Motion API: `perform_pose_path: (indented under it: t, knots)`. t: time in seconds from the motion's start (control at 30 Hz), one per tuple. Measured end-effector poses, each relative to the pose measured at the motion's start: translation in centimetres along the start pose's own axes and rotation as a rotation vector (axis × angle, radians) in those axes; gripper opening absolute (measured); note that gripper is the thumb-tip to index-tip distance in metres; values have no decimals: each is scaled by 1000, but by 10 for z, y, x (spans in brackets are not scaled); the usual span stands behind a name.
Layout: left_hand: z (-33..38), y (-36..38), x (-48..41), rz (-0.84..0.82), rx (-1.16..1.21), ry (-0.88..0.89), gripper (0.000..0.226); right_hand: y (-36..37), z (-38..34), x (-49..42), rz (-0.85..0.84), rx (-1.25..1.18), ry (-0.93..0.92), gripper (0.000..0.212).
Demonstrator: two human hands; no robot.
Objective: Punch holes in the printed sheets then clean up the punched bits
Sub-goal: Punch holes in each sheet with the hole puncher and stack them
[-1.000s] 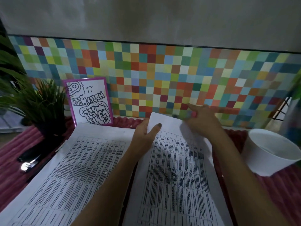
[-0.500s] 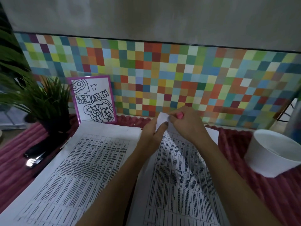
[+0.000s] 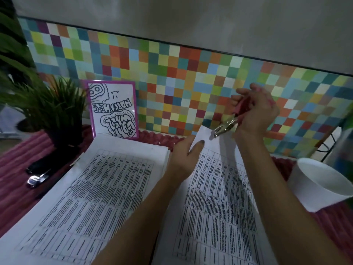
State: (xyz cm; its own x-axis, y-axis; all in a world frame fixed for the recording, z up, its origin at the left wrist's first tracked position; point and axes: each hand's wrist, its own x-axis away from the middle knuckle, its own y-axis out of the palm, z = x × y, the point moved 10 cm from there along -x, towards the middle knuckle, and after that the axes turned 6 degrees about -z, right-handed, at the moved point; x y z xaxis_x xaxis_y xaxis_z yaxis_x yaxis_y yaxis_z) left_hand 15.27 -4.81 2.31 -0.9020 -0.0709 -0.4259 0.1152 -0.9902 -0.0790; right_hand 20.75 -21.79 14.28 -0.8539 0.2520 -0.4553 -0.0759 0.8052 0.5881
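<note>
Metal punch (image 3: 225,127) at edge of sheet (image 3: 219,192)

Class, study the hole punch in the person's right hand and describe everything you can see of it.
The hole punch is a plier-type hand tool: shiny silver metal head, pink handles. The right hand grips the handles, fingers curled round them, holding it raised and tilted, head pointing down and left. Its tip sits over the far corner of the right-hand printed sheet; whether it touches the paper is unclear.

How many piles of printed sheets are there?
2: left pile beside the plant; right pile held by the left hand, far corner at the hole punch. Others may be hidden.
</note>
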Motion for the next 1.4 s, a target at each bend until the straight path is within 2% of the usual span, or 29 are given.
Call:
perform_pose_path:
  t: [0.13,0.37,0.57,0.77,1.0,1.23,1.4]
  knots:
    - [12,-1,1,12,-14,7,23,23,0,-5,-101,-72,-13,13]
    - [18,-2,2,9,-111,22,24,36,12,-11,-205,-42,86,15]
    - [16,-1,1,8,-105,26,23,52,21,-7,-300,51,129,15]
    - [20,0,1,-6,-101,75,22,55,22,-5,-262,106,114,14]
    - [20,-2,0,0,-116,79,21,54,23,-2,-202,104,88,23]
    - [27,-1,4,15,-169,71,30,50,23,-1,-139,166,74,22]
    - [29,-6,4,49,-154,100,31,50,35,2,-142,138,227,11]
